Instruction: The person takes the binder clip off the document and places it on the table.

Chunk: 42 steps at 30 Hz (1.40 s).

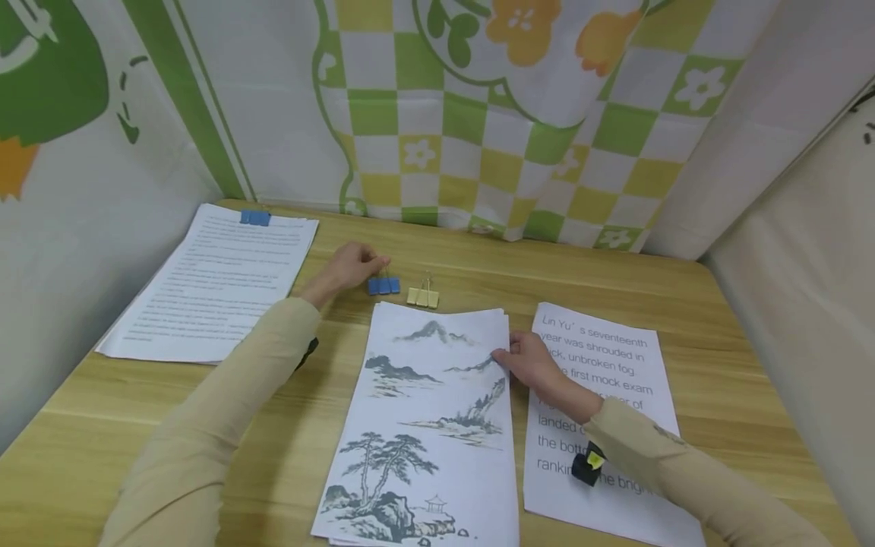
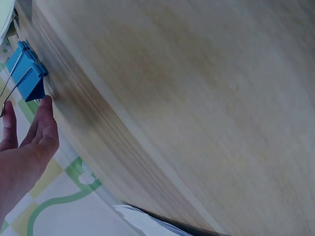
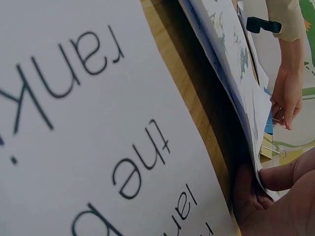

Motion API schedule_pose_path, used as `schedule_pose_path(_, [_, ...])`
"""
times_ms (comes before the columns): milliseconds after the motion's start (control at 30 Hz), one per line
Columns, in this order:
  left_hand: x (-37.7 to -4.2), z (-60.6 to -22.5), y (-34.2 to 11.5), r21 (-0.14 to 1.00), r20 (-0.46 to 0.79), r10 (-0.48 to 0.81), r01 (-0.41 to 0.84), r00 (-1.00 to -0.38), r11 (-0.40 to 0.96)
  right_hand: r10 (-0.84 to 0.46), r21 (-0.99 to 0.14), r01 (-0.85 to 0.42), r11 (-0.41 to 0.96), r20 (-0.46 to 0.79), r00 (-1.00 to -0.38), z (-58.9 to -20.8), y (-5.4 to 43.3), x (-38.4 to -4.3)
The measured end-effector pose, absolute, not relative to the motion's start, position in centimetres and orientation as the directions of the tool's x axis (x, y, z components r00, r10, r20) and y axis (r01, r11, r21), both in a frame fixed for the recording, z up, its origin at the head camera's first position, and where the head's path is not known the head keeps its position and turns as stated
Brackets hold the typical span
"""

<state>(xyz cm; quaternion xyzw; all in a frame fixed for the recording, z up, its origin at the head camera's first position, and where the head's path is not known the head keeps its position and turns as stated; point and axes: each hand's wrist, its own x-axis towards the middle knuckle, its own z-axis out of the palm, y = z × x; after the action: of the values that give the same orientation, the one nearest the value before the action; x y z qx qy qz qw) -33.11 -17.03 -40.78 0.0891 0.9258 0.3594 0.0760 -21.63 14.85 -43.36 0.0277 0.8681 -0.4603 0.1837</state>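
Note:
My left hand [image 1: 350, 266] has its thumb and fingers at the wire handles of a blue binder clip [image 1: 384, 286] and pinches it. In the left wrist view the same blue clip [image 2: 27, 71] sits between the thumb and fingertips. A yellow binder clip [image 1: 423, 297] stands just right of it. Below both clips lies a paper stack [image 1: 437, 425] with ink landscape pictures on top. The right hand [image 1: 536, 363] grips this stack's upper right edge, thumb on top and fingers underneath; the right wrist view shows the edge of the landscape stack [image 3: 236, 83] slightly lifted there.
At the left lies a stack of printed text sheets [image 1: 219, 289] with another blue binder clip [image 1: 255, 218] on its top edge. Large-print sheets [image 1: 615, 486] lie under the right forearm. A patterned curtain [image 1: 478, 152] hangs behind the wooden table [image 1: 287, 433].

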Motion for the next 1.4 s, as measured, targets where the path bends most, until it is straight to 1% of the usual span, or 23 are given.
schedule_pose_path(167, [-32.9, -41.5, -17.2, 0.665, -0.088, 0.197, 0.089, -0.977, 0.741, -0.117, -0.773, 0.177, 0.609, -0.309, -0.944, -43.3, 14.3, -21.4])
schedule_pose_path(300, [-32.8, -41.8, -17.3, 0.674, -0.092, 0.185, 0.076, -0.978, 0.735, -0.103, -0.74, 0.136, 0.659, -0.268, -0.958, -43.2, 14.0, -21.4])
schedule_pose_path(467, [-32.5, -41.9, -18.3, 0.696, -0.016, 0.13, 0.083, -0.991, 0.714, -0.096, -0.689, 0.067, 0.721, -0.196, -0.976, -43.4, 14.1, -21.5])
schedule_pose_path(567, [-32.1, -41.6, -19.9, 0.688, 0.041, 0.053, 0.067, -0.998, 0.722, -0.109, -0.66, 0.031, 0.75, -0.171, -0.979, -43.5, 14.3, -21.5])
schedule_pose_path(633, [-31.7, -41.3, -21.5, 0.678, 0.056, -0.012, 0.029, -0.998, 0.734, -0.115, -0.634, 0.013, 0.773, -0.159, -0.981, -43.5, 14.5, -21.5])
schedule_pose_path(733, [-30.9, -41.0, -24.1, 0.653, 0.072, -0.122, -0.046, -0.99, 0.756, -0.129, -0.6, -0.01, 0.8, -0.155, -0.979, -43.4, 14.5, -21.4])
schedule_pose_path(833, [-30.1, -40.7, -27.1, 0.591, 0.083, -0.235, -0.142, -0.968, 0.794, -0.133, -0.582, -0.012, 0.813, -0.166, -0.977, -43.3, 14.5, -21.4])
schedule_pose_path(933, [-29.4, -40.7, -30.0, 0.52, 0.038, -0.336, -0.269, -0.941, 0.811, -0.129, -0.565, -0.01, 0.825, -0.172, -0.977, -43.3, 14.4, -21.4])
schedule_pose_path(1067, [-28.2, -40.9, -33.6, 0.419, -0.079, -0.444, -0.434, -0.893, 0.798, -0.12, -0.546, -0.003, 0.837, -0.179, -0.976, -43.3, 14.4, -21.5])
schedule_pose_path(1133, [-27.5, -41.0, -35.1, 0.382, -0.125, -0.481, -0.49, -0.868, 0.784, -0.127, -0.543, -0.01, 0.839, -0.179, -0.976, -43.2, 14.3, -21.5])
schedule_pose_path(1233, [-26.6, -41.2, -36.9, 0.355, -0.184, -0.51, -0.54, -0.84, 0.763, -0.133, -0.534, -0.014, 0.846, -0.184, -0.974, -43.2, 14.1, -21.6])
schedule_pose_path(1400, [-25.9, -40.8, -38.7, 0.382, -0.218, -0.506, -0.55, -0.834, 0.743, -0.145, -0.533, -0.017, 0.846, -0.2, -0.969, -43.0, 13.4, -21.7])
